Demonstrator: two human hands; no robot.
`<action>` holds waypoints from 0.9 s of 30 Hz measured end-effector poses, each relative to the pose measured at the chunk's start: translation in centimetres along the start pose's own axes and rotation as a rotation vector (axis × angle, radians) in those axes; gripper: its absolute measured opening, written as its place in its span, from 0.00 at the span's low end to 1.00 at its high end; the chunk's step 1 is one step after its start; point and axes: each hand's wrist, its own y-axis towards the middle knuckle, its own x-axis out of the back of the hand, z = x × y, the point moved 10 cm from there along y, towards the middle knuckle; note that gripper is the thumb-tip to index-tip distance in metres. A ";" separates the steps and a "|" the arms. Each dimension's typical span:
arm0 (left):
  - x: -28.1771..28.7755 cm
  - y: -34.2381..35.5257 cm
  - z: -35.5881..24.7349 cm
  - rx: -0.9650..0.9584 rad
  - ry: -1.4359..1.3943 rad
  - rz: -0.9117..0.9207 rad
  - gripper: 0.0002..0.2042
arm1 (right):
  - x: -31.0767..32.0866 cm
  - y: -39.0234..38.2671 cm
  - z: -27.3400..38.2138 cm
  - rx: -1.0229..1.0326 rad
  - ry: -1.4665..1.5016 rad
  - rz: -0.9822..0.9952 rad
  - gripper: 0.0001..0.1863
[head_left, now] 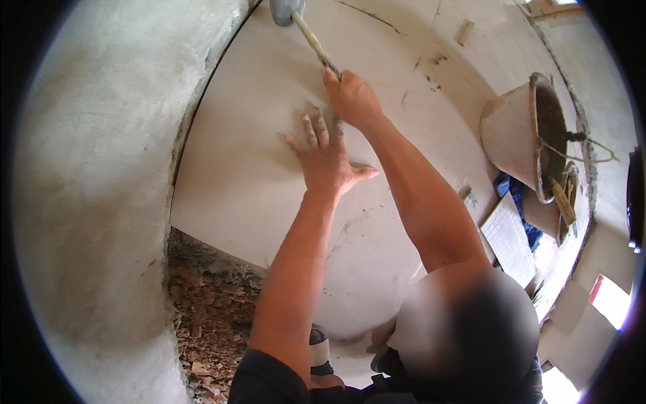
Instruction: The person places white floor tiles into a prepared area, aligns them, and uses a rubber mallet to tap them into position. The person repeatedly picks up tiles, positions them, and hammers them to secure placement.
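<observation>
My left hand (326, 155) lies palm down on a large pale tile (229, 175), with its fingers spread and several of them smeared grey. Just above it to the right, my right hand (350, 94) is closed round the wooden handle of a grey-headed mallet (286, 10). The mallet head is at the top of the view, partly cut off by the frame. The tile's left edge runs along a grey plastered wall (94, 168), with a dark narrow gap between them.
A pale bucket (505, 135) lies tilted at the right, beside another container (542, 219) with wooden-handled tools. Near them are a gridded white board (508, 236) and blue material (530, 236). Broken, rubble-covered ground (208, 316) shows at the lower left. A blurred round patch covers the lower right.
</observation>
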 end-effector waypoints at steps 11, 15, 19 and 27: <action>7.5 3.0 12.9 0.187 0.172 -0.343 0.56 | 4.6 -7.7 -0.6 0.251 0.433 -0.254 0.28; 7.2 4.1 15.1 0.068 0.268 -0.347 0.56 | 0.6 -6.7 -1.5 0.132 0.203 -0.170 0.28; 6.7 3.9 15.0 0.116 0.263 -0.246 0.56 | -1.8 -7.6 -1.8 0.105 0.266 -0.076 0.29; 7.4 4.1 15.0 0.117 0.180 -0.127 0.58 | 5.5 -11.4 -2.6 -0.071 -0.293 0.236 0.31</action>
